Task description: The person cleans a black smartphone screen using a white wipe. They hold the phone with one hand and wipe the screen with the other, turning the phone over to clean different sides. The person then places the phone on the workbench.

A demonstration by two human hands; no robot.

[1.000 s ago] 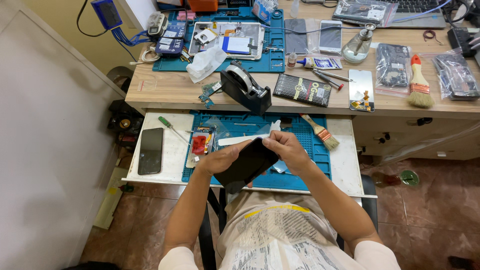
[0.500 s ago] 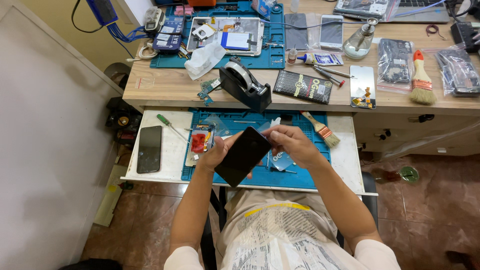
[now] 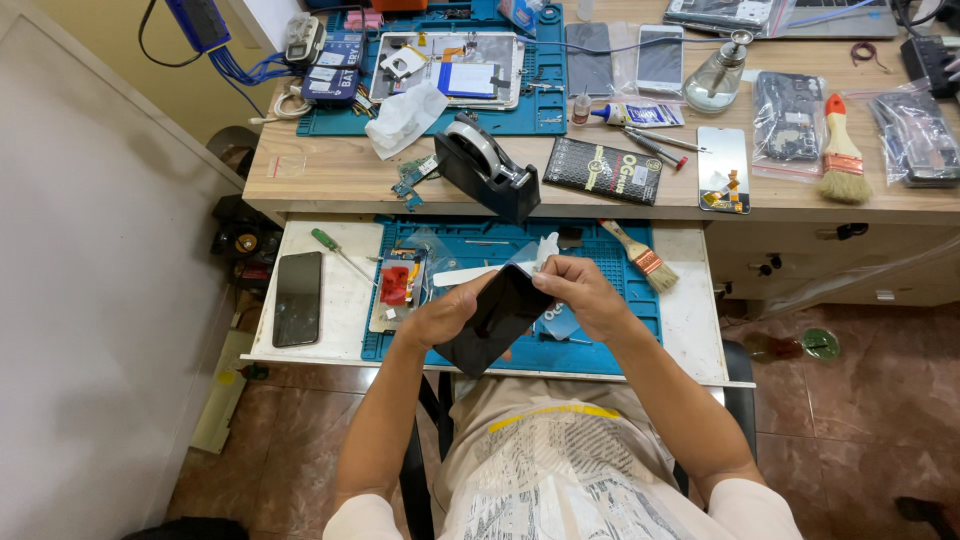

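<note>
My left hand [image 3: 447,316] holds a black phone [image 3: 494,320], tilted, above the blue work mat [image 3: 600,345] on the pull-out shelf. My right hand [image 3: 577,290] pinches a small white wipe or film piece [image 3: 543,248] at the phone's upper end. An opened phone body with a red part [image 3: 395,288] lies on the mat just left of my left hand. A small brush [image 3: 640,256] lies on the mat to the right of my right hand.
A second black phone [image 3: 298,298] and a green-handled screwdriver [image 3: 338,252] lie on the shelf's left. On the wooden desk [image 3: 320,172] stand a black tape dispenser [image 3: 486,168], a black box [image 3: 604,170], a glue tube, a brush [image 3: 840,156], phones and bagged parts.
The phone has been turned and tilted in my hands, its upper end now raised towards my right hand, which has shifted to the phone's top edge with the white piece.
</note>
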